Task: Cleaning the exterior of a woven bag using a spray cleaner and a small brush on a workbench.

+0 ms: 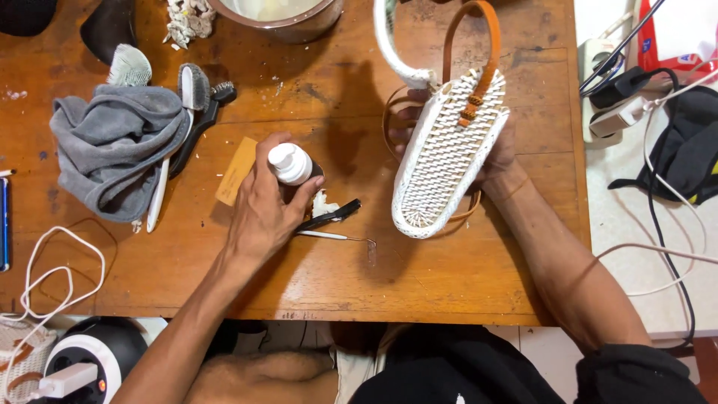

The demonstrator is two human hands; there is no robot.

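Fingers of his left hand wrap a white-capped bottle; at three o'clock, his right hand grips a woven bag from behind, on edge. Looks light, stiff; best held by the sides. Cloth at nine

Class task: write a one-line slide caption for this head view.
Left hand grips a white-capped bottle; right hand holds a white woven bag over the wooden table.

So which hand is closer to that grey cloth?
Left. The left hand, holding a white-capped bottle, is just right of the grey cloth; the right hand holds the woven bag farther right.
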